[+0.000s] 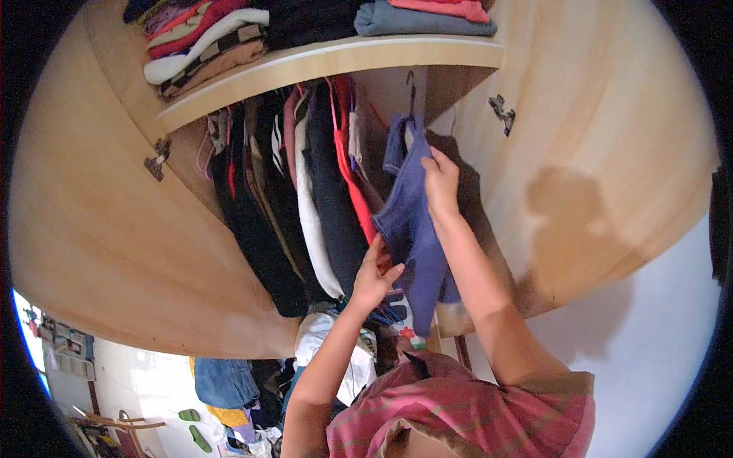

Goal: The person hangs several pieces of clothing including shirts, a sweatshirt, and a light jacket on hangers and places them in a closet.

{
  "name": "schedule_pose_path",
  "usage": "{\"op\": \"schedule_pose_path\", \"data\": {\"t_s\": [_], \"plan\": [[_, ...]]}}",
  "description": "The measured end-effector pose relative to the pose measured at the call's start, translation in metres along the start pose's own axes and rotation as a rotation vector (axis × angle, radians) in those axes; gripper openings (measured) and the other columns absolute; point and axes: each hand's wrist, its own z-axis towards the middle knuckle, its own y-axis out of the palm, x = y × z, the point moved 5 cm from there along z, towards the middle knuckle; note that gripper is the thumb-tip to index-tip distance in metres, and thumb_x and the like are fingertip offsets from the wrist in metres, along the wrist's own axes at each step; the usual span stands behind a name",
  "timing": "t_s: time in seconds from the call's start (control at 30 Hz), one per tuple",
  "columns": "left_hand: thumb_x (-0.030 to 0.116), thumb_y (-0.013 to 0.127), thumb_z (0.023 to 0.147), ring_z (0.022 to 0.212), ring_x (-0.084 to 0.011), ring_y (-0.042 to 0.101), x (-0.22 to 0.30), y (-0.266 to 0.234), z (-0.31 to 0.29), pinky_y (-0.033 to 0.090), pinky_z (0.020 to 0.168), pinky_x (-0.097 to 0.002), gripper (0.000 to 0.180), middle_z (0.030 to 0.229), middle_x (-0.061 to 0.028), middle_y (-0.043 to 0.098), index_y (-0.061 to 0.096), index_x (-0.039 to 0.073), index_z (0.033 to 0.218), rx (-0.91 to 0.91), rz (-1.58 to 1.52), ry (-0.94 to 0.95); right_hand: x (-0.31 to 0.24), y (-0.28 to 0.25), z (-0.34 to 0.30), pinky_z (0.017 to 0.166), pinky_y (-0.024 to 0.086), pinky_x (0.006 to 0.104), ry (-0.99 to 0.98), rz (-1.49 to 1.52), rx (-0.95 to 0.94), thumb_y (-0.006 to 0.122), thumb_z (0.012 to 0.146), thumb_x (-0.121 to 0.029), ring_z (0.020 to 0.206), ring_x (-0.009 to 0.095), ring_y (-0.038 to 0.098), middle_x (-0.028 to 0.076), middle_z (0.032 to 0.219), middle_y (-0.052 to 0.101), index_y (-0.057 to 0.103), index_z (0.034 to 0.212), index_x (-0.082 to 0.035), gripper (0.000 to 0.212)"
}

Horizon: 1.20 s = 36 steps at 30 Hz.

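Observation:
A blue short-sleeved shirt hangs in the wardrobe from a dark hanger, at the right end of the row of clothes. My right hand is closed on the upper right edge of this shirt, near its shoulder. Lower down, my left hand has its thumb and fingers apart beside the shirt's left edge, with the fingertips at the fabric. Just left of the shirt hangs a red garment. A dark garment hangs behind my right forearm.
Folded clothes are stacked on the shelf above. Wardrobe doors stand swung out on both sides. White cloth lies below the hanging row. Jeans top a clothes pile at lower left, near green slippers.

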Motion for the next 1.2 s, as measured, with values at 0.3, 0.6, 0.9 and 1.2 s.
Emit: {"op": "schedule_pose_path", "data": {"t_s": [0.3, 0.6, 0.9, 1.2], "plan": [[0.01, 0.068, 0.08, 0.114, -0.0231, 0.05, 0.016, -0.039, 0.061, 0.043, 0.09, -0.0347, 0.076, 0.141, -0.0107, 0.036, 0.026, 0.008, 0.143, 0.155, 0.059, 0.109, -0.008, 0.116, 0.117, 0.078, 0.045, 0.0325, -0.097, 0.038, -0.042, 0.056, 0.079, -0.012, 0.085, 0.024, 0.063, 0.017, 0.09, 0.067, 0.063, 0.102, 0.007, 0.03], [0.01, 0.065, 0.083, 0.119, -0.0241, 0.044, 0.003, -0.042, 0.095, 0.042, 0.094, -0.0342, 0.073, 0.143, -0.0108, 0.033, 0.024, 0.007, 0.143, 0.138, 0.084, 0.037, 0.086, 0.14, 0.132, 0.097, 0.039, 0.0375, 0.025, -0.253, -0.114, 0.061, 0.078, -0.029, 0.113, 0.039, 0.052, 0.027, 0.121, 0.053, 0.048, 0.124, 0.006, 0.059], [0.016, 0.069, 0.08, 0.122, -0.0256, 0.043, 0.004, -0.027, 0.124, 0.04, 0.097, -0.0357, 0.077, 0.143, -0.0141, 0.034, 0.026, 0.008, 0.143, 0.151, 0.372, 0.101, 0.065, 0.08, 0.089, 0.095, 0.04, 0.043, -0.201, -0.748, -0.098, 0.066, 0.071, -0.024, 0.11, 0.04, 0.048, 0.023, 0.12, 0.048, 0.045, 0.129, -0.004, 0.065], [0.02, 0.069, 0.079, 0.116, -0.0284, 0.049, -0.053, -0.03, 0.097, 0.04, 0.096, -0.0341, 0.074, 0.134, -0.0184, 0.042, 0.03, 0.002, 0.139, 0.12, 0.23, 0.0, 0.187, 0.061, -0.034, 0.089, 0.044, 0.0396, 0.283, -0.489, -0.349, 0.066, 0.071, -0.018, 0.105, 0.035, 0.056, 0.019, 0.114, 0.058, 0.048, 0.125, -0.004, 0.058]]}}
